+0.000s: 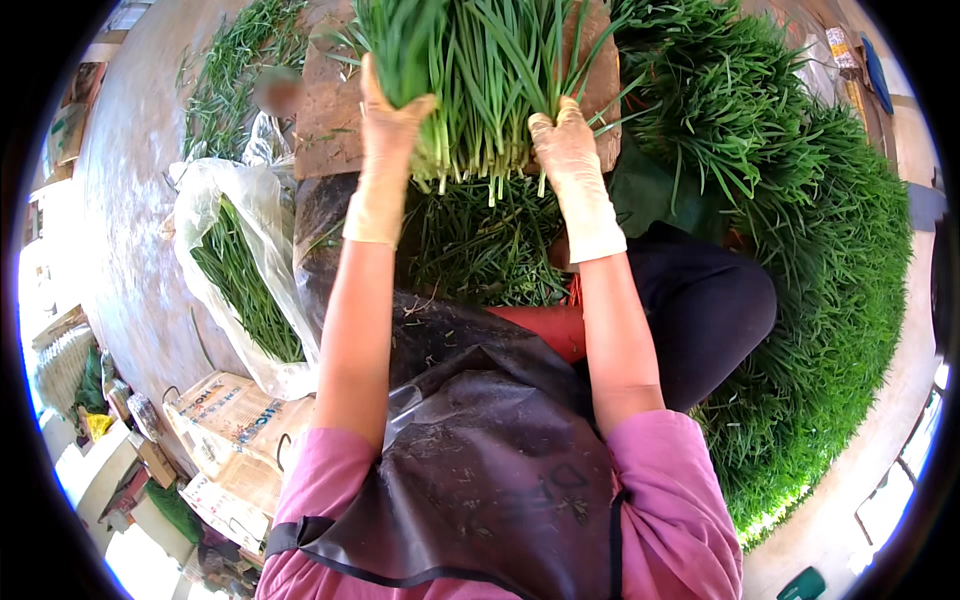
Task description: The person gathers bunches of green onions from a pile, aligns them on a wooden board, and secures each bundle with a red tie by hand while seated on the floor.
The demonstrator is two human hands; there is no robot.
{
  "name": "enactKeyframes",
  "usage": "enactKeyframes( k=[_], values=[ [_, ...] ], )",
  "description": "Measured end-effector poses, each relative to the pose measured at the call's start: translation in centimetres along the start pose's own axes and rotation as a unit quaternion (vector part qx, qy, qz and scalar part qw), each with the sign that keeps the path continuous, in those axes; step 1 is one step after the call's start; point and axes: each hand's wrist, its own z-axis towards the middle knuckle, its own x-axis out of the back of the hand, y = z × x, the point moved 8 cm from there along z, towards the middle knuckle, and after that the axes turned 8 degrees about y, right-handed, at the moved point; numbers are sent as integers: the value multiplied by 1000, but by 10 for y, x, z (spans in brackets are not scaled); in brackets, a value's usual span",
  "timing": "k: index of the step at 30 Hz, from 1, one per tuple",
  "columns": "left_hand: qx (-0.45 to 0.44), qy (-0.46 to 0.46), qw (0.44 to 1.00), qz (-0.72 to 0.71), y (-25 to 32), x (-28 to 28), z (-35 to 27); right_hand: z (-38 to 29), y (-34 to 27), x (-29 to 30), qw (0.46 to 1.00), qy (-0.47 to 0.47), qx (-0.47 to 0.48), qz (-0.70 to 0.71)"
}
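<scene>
A spread of garlic chives [480,97] lies on a worn wooden board [330,135], pale cut ends towards me. My left hand [391,120], in a pale yellow glove, grips the left side of the chives, thumb across the stems; the leaves above it are blurred. At the right side, my right hand [568,142], gloved alike, has its fingers and thumb around the outer stems. Several stem ends stick out past the board's near edge. The tops of the leaves run out of view.
A big heap of chives [817,300] curves along my right. Loose trimmings [487,247] lie below the board, others [240,82] on the floor. Left stand an opened plastic bag [195,202] of chives and a printed carry bag [232,420]. A dark apron [495,480] covers my lap.
</scene>
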Motion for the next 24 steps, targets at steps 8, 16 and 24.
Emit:
enactKeyframes(
  k=[8, 16, 24],
  values=[
    [43, -51, 994, -90, -27, 46, 23, 0, 4, -13, 995, -78, -17, -62],
    [-98, 112, 982, 119, -34, 60, 34, -9, -30, -22, 992, -87, -43, -85],
    [-71, 88, 992, 55, -32, 45, 25, -18, -48, 4, 963, 149, 108, -197]
  ],
)
